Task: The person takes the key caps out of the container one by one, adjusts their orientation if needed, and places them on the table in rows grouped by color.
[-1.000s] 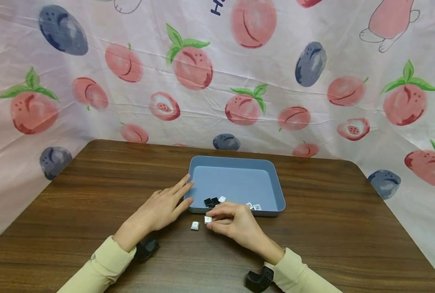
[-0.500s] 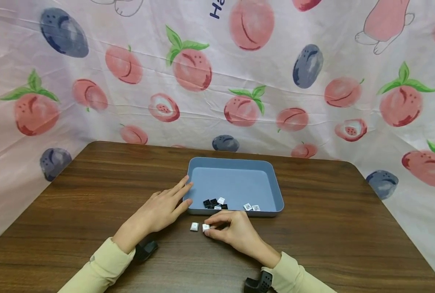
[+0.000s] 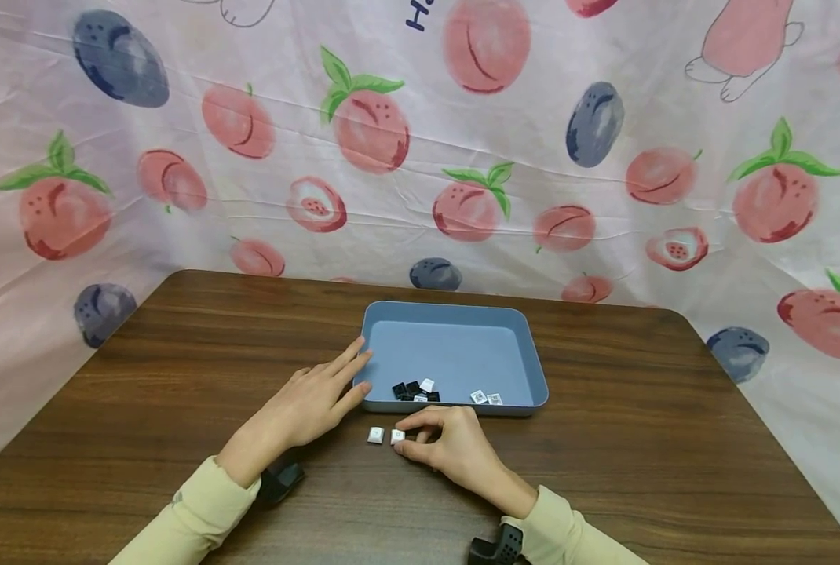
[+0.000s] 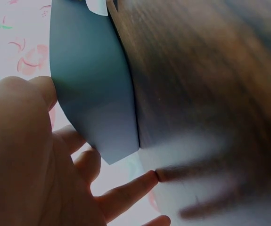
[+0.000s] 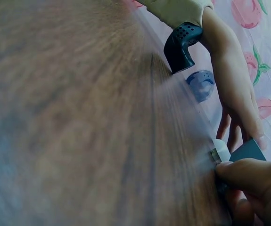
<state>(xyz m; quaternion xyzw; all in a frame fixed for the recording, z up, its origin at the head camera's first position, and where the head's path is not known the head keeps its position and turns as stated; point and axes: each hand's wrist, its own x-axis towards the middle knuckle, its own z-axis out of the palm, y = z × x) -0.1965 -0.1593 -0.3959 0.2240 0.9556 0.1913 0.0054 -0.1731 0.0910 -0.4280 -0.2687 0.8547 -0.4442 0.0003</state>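
Note:
In the head view my right hand (image 3: pixel 458 451) pinches a white keycap (image 3: pixel 397 436) between thumb and fingertips, at the tabletop in front of the tray. A second white keycap (image 3: pixel 375 435) sits just left of it, a small gap apart. My left hand (image 3: pixel 300 412) has its fingers spread, with fingertips at the left side of the blue tray (image 3: pixel 455 312). In the left wrist view these fingers touch the tray wall (image 4: pixel 95 84). The right wrist view shows my right thumb (image 5: pixel 248 174) near a white keycap; its fingertips are partly hidden.
Inside the tray near its front wall lie several black keycaps (image 3: pixel 413 388) with white ones among them. Two white keycaps (image 3: pixel 487 398) lie farther right. Brown wooden table (image 3: pixel 625 408) surrounds the tray, and a fruit-print cloth (image 3: pixel 392 204) hangs behind.
My right hand has brought the keycap down and slightly toward me, level with the other white keycap on the table. My left hand stays at the tray's side.

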